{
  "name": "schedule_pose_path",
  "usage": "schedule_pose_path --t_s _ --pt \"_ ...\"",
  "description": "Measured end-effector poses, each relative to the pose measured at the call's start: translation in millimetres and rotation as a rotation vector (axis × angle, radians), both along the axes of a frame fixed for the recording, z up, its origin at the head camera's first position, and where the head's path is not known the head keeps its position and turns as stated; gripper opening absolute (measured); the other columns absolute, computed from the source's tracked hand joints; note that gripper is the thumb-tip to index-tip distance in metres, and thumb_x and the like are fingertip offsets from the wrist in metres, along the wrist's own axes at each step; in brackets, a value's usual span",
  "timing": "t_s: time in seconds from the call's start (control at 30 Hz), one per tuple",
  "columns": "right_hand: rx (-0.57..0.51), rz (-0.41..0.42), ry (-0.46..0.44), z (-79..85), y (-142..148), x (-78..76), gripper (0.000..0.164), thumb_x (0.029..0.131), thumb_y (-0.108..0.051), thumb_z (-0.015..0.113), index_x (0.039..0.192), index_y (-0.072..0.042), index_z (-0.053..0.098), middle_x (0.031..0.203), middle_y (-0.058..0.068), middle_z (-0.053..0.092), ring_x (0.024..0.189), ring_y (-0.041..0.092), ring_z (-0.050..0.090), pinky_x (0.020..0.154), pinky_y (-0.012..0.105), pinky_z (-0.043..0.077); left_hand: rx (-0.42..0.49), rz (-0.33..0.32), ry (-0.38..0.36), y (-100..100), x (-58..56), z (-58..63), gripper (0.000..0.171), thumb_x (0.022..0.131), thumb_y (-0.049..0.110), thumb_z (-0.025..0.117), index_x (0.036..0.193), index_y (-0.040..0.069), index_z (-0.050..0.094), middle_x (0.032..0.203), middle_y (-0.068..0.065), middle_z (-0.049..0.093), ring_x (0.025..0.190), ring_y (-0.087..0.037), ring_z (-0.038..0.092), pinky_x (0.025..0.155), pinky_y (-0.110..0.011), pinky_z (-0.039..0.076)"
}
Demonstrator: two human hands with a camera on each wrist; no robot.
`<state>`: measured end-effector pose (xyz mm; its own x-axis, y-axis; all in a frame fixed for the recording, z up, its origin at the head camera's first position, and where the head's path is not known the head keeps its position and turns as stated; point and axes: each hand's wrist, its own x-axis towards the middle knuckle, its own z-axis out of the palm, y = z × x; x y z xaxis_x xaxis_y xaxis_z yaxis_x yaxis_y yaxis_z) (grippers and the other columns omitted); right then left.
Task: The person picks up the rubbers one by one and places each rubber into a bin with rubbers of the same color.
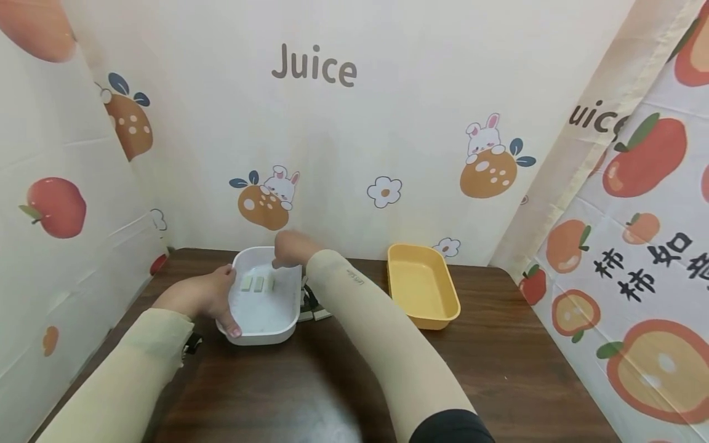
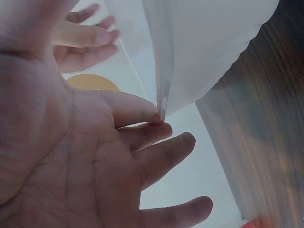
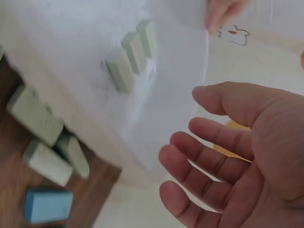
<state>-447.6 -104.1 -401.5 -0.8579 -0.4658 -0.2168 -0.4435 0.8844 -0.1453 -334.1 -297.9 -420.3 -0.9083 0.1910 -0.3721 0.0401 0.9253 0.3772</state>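
Note:
A white plastic tray [image 1: 268, 317] sits on the brown table, with three pale green blocks [image 3: 134, 51] standing in a row inside it. My left hand [image 1: 213, 298] spans the tray's left side, the thumb at its near left corner. In the left wrist view the index fingertip touches the rim and the other fingers spread out fairly straight. Over the tray's far right corner is my right hand [image 1: 293, 251]. The right wrist view shows its fingers [image 3: 183, 156] loosely bent, holding nothing, beside the tray's edge.
Several more blocks lie on the table right of the tray, some pale green [image 3: 35, 114] and one blue [image 3: 48, 205]. A yellow tray [image 1: 423, 322] stands farther right. Fruit-printed curtains [image 1: 354, 141] enclose the table's back and sides.

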Motion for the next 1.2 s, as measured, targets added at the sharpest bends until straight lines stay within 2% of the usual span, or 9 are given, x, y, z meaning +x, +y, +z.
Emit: schedule_pose_path --t_s 0.17,0.37,0.5,0.53,0.63,0.73,0.8,0.97,1.2 --pt "-0.105 0.022 0.02 6.8 30 -1.2 0.013 0.102 -0.023 0.082 0.095 -0.013 0.077 0.091 -0.002 0.075 0.082 0.016 0.067 0.078 0.03 0.059 -0.045 -0.024 0.011 -1 -1.2 -0.6 0.165 0.057 0.05 0.115 0.17 -0.021 0.018 0.176 -0.048 0.012 0.156 -0.07 0.034 0.126 -0.082 0.037" --pt "-0.069 0.023 -0.056 10.3 61 -0.2 0.039 0.1 -0.022 0.079 0.065 -0.015 0.063 0.059 -0.004 0.057 0.056 0.016 0.053 0.054 0.029 0.045 -0.043 -0.007 -0.014 -7 -7.0 -7.8 0.167 0.057 0.05 0.115 0.17 -0.02 0.014 0.175 -0.048 0.011 0.154 -0.07 0.034 0.126 -0.082 0.037" --pt "0.025 0.013 -0.104 3.6 76 2.3 0.042 0.1 -0.028 0.081 0.065 -0.015 0.062 0.055 -0.006 0.057 0.053 0.015 0.053 0.052 0.029 0.046 -0.047 -0.024 -0.003 -16 -15.6 -20.1 0.175 0.05 0.058 0.114 0.172 -0.018 0.014 0.176 -0.047 0.01 0.156 -0.071 0.032 0.125 -0.083 0.038" --pt "0.052 0.012 -0.108 1.1 79 3.9 0.039 0.1 -0.028 0.08 0.067 -0.015 0.064 0.058 -0.005 0.06 0.055 0.015 0.056 0.053 0.03 0.047 -0.05 -0.031 0.005 -20 -19.4 -27.1 0.176 0.049 0.063 0.113 0.172 -0.017 0.016 0.175 -0.047 0.011 0.156 -0.073 0.03 0.124 -0.082 0.04" --pt "0.121 0.01 -0.127 -8.3 86 9.0 0.034 0.102 -0.035 0.082 0.077 -0.017 0.066 0.067 -0.004 0.066 0.062 0.017 0.063 0.059 0.031 0.052 -0.031 -0.032 -0.002 -24 -21.7 -30.8 0.179 0.047 0.067 0.111 0.173 -0.015 0.015 0.175 -0.046 0.011 0.154 -0.072 0.031 0.122 -0.082 0.042" --pt "0.159 0.015 -0.145 -18.7 91 14.4 0.028 0.1 -0.037 0.083 0.086 -0.017 0.07 0.072 -0.003 0.068 0.065 0.018 0.064 0.061 0.032 0.053 -0.01 -0.017 -0.013 -21 -17.3 -24.2 0.175 0.05 0.059 0.113 0.173 -0.016 0.013 0.175 -0.046 0.011 0.151 -0.071 0.033 0.122 -0.083 0.041" --pt "0.163 0.006 -0.172 -24.5 93 17.6 0.025 0.099 -0.036 0.083 0.09 -0.016 0.07 0.071 -0.003 0.065 0.063 0.017 0.061 0.059 0.033 0.052 -0.005 -0.016 -0.016 -15 -10.4 -13.9 0.17 0.054 0.052 0.114 0.171 -0.018 0.013 0.174 -0.047 0.01 0.149 -0.069 0.037 0.122 -0.084 0.04" --pt "0.122 -0.042 -0.241 -32.9 96 26.0 0.026 0.096 -0.035 0.086 0.096 -0.015 0.069 0.064 -0.003 0.061 0.056 0.016 0.055 0.055 0.032 0.048 -0.015 -0.036 -0.005 -5 -1.5 -1.4 0.161 0.06 0.047 0.113 0.169 -0.021 0.016 0.173 -0.049 0.011 0.147 -0.069 0.037 0.122 -0.084 0.04" --pt "0.137 -0.011 -0.253 -39.9 100 34.1 0.032 0.093 -0.042 0.092 0.087 -0.016 0.074 0.066 -0.003 0.067 0.06 0.014 0.061 0.057 0.031 0.05 -0.012 -0.053 -0.006 3 -2.1 3.7 0.164 0.057 0.05 0.113 0.169 -0.022 0.016 0.172 -0.05 0.013 0.148 -0.071 0.038 0.121 -0.084 0.041"
